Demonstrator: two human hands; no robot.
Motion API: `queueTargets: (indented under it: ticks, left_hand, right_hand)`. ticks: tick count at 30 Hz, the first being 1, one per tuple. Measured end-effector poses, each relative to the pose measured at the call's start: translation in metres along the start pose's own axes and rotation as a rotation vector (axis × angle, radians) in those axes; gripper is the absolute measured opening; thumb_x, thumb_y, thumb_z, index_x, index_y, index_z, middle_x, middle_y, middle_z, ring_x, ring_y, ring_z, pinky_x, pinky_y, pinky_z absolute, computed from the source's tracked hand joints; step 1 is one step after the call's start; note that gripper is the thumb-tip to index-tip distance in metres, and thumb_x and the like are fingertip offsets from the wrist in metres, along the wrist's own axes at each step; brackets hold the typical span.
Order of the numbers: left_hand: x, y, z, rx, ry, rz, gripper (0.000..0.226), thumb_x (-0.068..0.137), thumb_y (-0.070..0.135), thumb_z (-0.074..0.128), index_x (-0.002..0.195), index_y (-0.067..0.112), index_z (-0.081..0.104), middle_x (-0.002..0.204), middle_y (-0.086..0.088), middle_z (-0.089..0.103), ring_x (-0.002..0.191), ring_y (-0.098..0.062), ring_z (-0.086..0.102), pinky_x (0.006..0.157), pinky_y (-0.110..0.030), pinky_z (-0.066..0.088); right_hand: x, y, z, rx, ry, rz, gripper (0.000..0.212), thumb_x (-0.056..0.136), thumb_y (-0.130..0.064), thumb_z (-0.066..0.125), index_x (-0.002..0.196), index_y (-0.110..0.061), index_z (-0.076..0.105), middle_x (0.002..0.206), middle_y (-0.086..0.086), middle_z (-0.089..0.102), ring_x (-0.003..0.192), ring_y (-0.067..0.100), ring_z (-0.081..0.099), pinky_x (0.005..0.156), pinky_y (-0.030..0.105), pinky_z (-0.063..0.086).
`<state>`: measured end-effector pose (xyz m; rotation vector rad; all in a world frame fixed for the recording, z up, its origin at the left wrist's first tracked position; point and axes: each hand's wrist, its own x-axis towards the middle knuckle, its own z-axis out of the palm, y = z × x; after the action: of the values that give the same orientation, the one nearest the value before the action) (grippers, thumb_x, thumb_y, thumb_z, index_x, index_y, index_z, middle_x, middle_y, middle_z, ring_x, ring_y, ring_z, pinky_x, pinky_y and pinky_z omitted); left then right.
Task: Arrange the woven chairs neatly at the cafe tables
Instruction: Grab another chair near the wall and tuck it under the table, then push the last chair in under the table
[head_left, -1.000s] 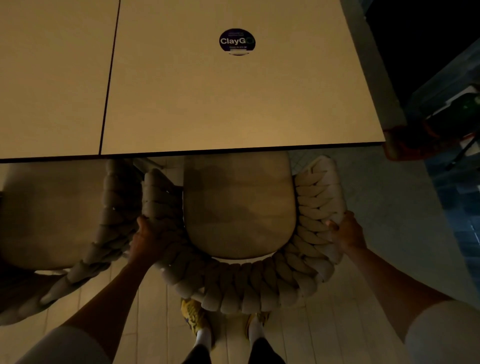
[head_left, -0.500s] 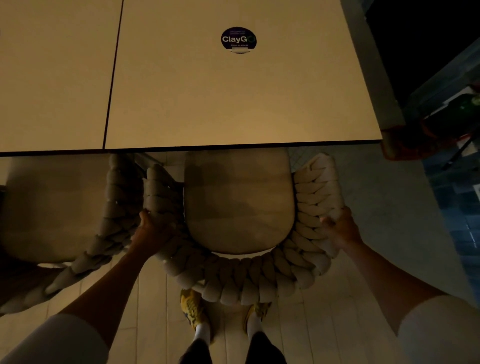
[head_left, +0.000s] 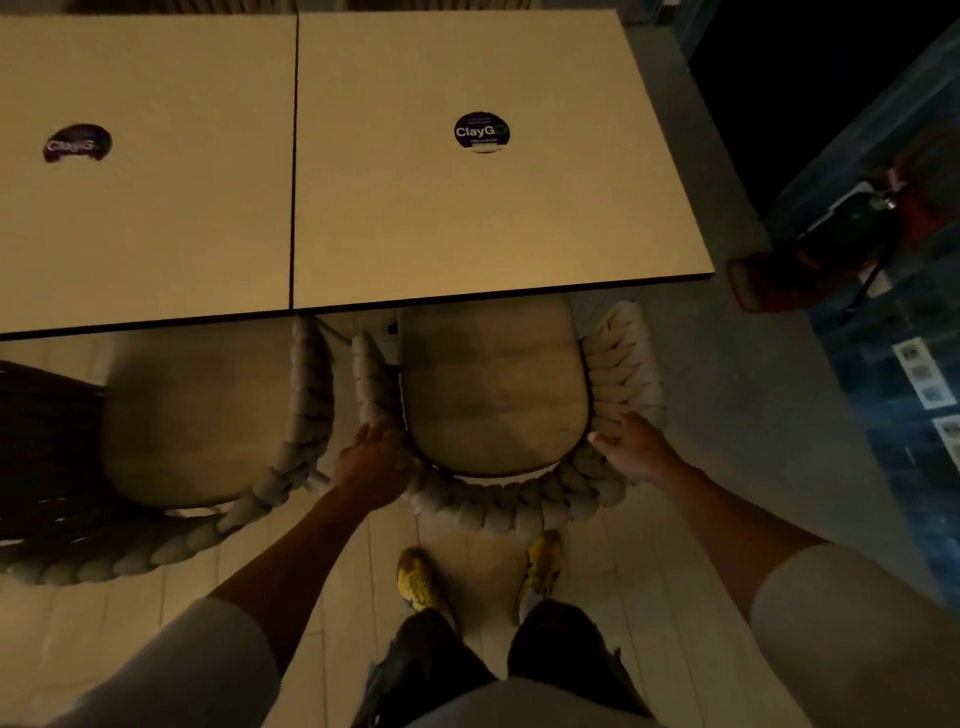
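Observation:
A woven chair (head_left: 519, 506) with a thick braided cream back and a tan seat cushion (head_left: 493, 395) stands tucked at the right cafe table (head_left: 467, 223), the front of its seat under the table edge. My left hand (head_left: 371, 462) lies on the left bend of the braided back, fingers stretched over the weave. My right hand (head_left: 634, 447) rests on the right bend with its fingers spread, not wrapped around it. A second woven chair (head_left: 306, 415) stands to the left, at the left table (head_left: 145, 208), almost touching the first.
The two tables stand side by side, each with a round dark sticker (head_left: 481, 131). My yellow shoes (head_left: 418, 579) are just behind the chair on pale floor tiles. A dark red-and-black object (head_left: 831, 249) sits on the floor at the right, beside a blue patterned area.
Both hands have loosened from a firm grip on the chair back to lying on it with fingers showing. The view has pulled back and shows more of the tables.

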<state>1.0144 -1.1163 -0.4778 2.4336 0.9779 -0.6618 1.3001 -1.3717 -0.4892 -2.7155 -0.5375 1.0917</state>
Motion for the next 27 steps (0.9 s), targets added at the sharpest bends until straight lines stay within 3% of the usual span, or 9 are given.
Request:
queueTargets:
  ticks: [2, 4, 6, 8, 10, 13, 16, 20, 27]
  left_hand:
    - [-0.014, -0.001, -0.005, -0.009, -0.018, 0.039, 0.049, 0.101, 0.050, 0.046, 0.142, 0.026, 0.052, 0.148, -0.003, 0.044, 0.138, -0.028, 0.040, 0.105, -0.044, 0.045]
    - [-0.018, -0.005, -0.003, 0.041, -0.050, 0.076, 0.051, 0.096, 0.059, 0.042, 0.135, 0.030, 0.055, 0.141, -0.001, 0.049, 0.132, -0.027, 0.046, 0.099, -0.042, 0.047]
    - [-0.022, -0.009, 0.005, 0.037, -0.070, 0.089, 0.055, 0.091, 0.066, 0.038, 0.129, 0.032, 0.058, 0.134, 0.002, 0.053, 0.126, -0.025, 0.051, 0.096, -0.042, 0.048]
    - [-0.032, -0.010, 0.010, 0.004, -0.070, 0.062, 0.059, 0.091, 0.068, 0.040, 0.135, 0.031, 0.056, 0.138, 0.002, 0.055, 0.127, -0.025, 0.053, 0.100, -0.043, 0.047]
    - [-0.048, -0.010, 0.016, -0.023, -0.042, 0.041, 0.061, 0.092, 0.067, 0.044, 0.141, 0.031, 0.052, 0.142, 0.001, 0.056, 0.129, -0.025, 0.052, 0.105, -0.044, 0.046]
    - [-0.065, -0.017, 0.030, -0.044, -0.024, 0.021, 0.064, 0.093, 0.071, 0.039, 0.143, 0.034, 0.049, 0.147, 0.004, 0.053, 0.135, -0.025, 0.048, 0.108, -0.045, 0.044]
    - [-0.084, -0.028, 0.040, -0.083, 0.013, -0.040, 0.066, 0.094, 0.073, 0.036, 0.143, 0.032, 0.052, 0.149, 0.004, 0.052, 0.140, -0.025, 0.043, 0.113, -0.048, 0.039]
    - [-0.120, -0.041, 0.056, -0.135, 0.091, -0.145, 0.069, 0.094, 0.073, 0.034, 0.144, 0.030, 0.051, 0.149, 0.002, 0.052, 0.141, -0.026, 0.042, 0.113, -0.048, 0.039]
    - [-0.203, -0.067, 0.090, -0.254, 0.217, -0.354, 0.068, 0.097, 0.070, 0.036, 0.148, 0.027, 0.047, 0.158, 0.002, 0.042, 0.148, -0.026, 0.034, 0.118, -0.051, 0.031]
  right_hand:
    - [-0.028, -0.009, 0.008, -0.002, -0.028, -0.025, 0.070, 0.094, -0.057, 0.058, 0.145, -0.010, 0.048, 0.149, 0.014, 0.048, 0.136, 0.034, 0.047, 0.108, 0.042, 0.043]
    - [-0.043, -0.010, 0.019, -0.026, -0.038, -0.016, 0.088, 0.082, -0.078, 0.048, 0.144, -0.015, 0.050, 0.150, 0.012, 0.049, 0.135, 0.031, 0.048, 0.107, 0.044, 0.044]
    - [-0.059, -0.013, 0.028, -0.057, -0.047, -0.016, 0.084, 0.085, -0.077, 0.048, 0.144, -0.017, 0.050, 0.150, 0.010, 0.049, 0.135, 0.031, 0.048, 0.107, 0.045, 0.044]
    - [-0.073, -0.019, 0.032, -0.122, -0.043, -0.054, 0.066, 0.095, -0.062, 0.054, 0.143, -0.016, 0.053, 0.147, 0.009, 0.050, 0.136, 0.032, 0.046, 0.106, 0.041, 0.043]
    - [-0.081, -0.027, 0.033, -0.159, -0.047, -0.100, 0.060, 0.095, -0.062, 0.055, 0.135, -0.019, 0.060, 0.139, 0.007, 0.057, 0.131, 0.031, 0.051, 0.100, 0.037, 0.044]
    - [-0.080, -0.039, 0.034, -0.236, -0.082, -0.142, 0.062, 0.092, -0.067, 0.051, 0.126, -0.018, 0.066, 0.129, 0.007, 0.062, 0.119, 0.029, 0.059, 0.097, 0.039, 0.050]
    - [-0.074, -0.052, 0.034, -0.323, -0.113, -0.226, 0.070, 0.088, -0.076, 0.042, 0.116, -0.016, 0.065, 0.124, 0.011, 0.061, 0.120, 0.034, 0.058, 0.095, 0.040, 0.049]
    - [-0.064, -0.062, 0.045, -0.396, -0.116, -0.323, 0.087, 0.086, -0.076, 0.048, 0.151, -0.019, 0.042, 0.154, 0.008, 0.045, 0.139, 0.031, 0.045, 0.111, 0.046, 0.041]
    - [-0.090, -0.110, 0.086, -0.530, -0.197, -0.482, 0.097, 0.084, -0.077, 0.049, 0.159, -0.022, 0.025, 0.162, 0.008, 0.034, 0.145, 0.033, 0.038, 0.116, 0.050, 0.035]
